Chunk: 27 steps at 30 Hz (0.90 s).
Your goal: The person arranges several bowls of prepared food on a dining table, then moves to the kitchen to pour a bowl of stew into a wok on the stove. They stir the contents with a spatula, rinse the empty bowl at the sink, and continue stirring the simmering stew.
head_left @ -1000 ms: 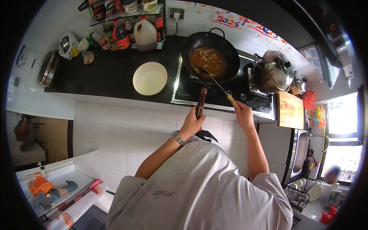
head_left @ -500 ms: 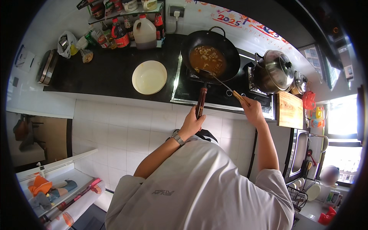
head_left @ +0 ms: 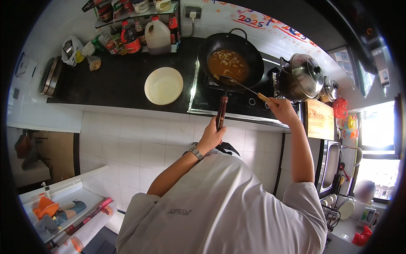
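At the stove, we see the left hand with fingers wrapped around the wooden handle of a black wok on the far burner, brown sauce and pale pieces inside. The right hand pinches the end of a long spatula (its blade dips into the sauce). An empty cream bowl sits on the dark counter, left of the wok; a lidded steel pot stands right.

Empty bowl, lidded pot
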Tool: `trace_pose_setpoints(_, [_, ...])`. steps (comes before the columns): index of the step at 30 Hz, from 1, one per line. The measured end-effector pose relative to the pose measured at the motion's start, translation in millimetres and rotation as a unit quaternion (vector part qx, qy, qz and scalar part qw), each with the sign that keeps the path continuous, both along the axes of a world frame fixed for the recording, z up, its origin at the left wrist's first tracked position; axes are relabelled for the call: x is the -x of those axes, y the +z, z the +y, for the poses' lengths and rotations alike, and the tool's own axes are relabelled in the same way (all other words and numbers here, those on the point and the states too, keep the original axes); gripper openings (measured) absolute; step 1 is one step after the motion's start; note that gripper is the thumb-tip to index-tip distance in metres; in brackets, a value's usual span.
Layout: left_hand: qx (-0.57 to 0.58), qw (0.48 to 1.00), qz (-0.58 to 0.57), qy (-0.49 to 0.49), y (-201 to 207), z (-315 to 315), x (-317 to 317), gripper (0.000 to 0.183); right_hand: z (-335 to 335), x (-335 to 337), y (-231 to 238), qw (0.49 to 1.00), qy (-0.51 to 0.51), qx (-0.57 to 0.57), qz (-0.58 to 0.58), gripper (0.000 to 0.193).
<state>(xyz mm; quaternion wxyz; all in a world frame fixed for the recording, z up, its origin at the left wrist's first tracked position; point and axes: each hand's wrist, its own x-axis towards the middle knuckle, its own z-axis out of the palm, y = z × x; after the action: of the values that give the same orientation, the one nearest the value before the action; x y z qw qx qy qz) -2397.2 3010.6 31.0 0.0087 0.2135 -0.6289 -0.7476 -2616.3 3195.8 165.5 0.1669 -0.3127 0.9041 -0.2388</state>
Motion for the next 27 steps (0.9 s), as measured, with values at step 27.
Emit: trace_pose_setpoints(27, [0.009, 1.000, 0.006, 0.011, -0.2, 1.8, 1.6, 0.040, -36.6, 9.3, 30.0, 0.993, 0.055, -0.100, -0.003, 0.029])
